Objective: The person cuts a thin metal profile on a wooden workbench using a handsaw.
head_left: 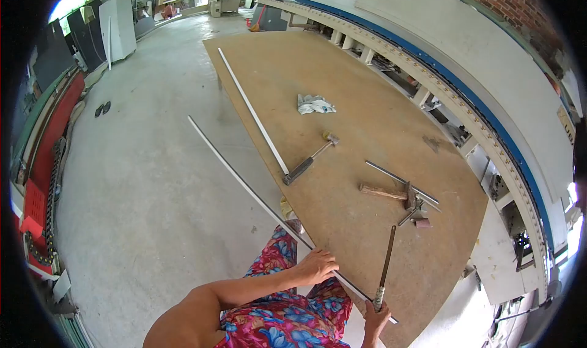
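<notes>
- The long metal strip (249,190) is clamped in the left hand's grip (315,266); its long axis is slanted from far left, above the floor (147,134), to near right, across the edge of the desk (379,128).
- The file (387,256) is clamped by its handle in the right hand's grip (376,317), its blade pointed away from the body.
- The crumpled white plastic bag (315,104) is left on the desk; its contents cannot be told.

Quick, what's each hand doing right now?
Left hand: closed on the long strip.
Right hand: closed around the handle of a long thin tool; whether it also grips the strip can't be told.
</notes>
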### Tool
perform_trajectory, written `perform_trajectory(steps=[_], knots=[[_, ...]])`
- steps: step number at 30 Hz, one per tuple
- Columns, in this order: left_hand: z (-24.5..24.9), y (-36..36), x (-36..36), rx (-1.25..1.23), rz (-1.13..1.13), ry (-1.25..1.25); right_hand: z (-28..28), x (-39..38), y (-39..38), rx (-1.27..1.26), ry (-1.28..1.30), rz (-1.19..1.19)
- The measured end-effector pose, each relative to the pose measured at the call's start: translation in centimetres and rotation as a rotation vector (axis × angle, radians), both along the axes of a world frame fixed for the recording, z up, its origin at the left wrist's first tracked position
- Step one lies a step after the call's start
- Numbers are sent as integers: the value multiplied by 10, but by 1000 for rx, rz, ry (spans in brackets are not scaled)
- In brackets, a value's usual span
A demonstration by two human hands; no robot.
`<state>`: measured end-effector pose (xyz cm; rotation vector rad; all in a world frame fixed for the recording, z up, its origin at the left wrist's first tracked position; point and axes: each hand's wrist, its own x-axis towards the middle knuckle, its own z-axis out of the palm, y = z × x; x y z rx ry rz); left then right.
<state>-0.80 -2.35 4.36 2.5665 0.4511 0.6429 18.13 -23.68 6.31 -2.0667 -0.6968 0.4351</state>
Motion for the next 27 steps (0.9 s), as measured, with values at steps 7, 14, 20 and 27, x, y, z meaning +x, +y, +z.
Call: perform_trajectory(steps=[7,14,20,27], knots=[[136,27,-37,-233,90,-519,13,-2,34,61,41,-103],[306,6,-115,-564,-351,-1108,-8,45,62,216,15,-288],[336,-34,-160,-534,-398,-1097,-7,66,82,317,18,-440],[345,-57,-173,-561,-271,-1254,-22,80,75,408,120,-453]])
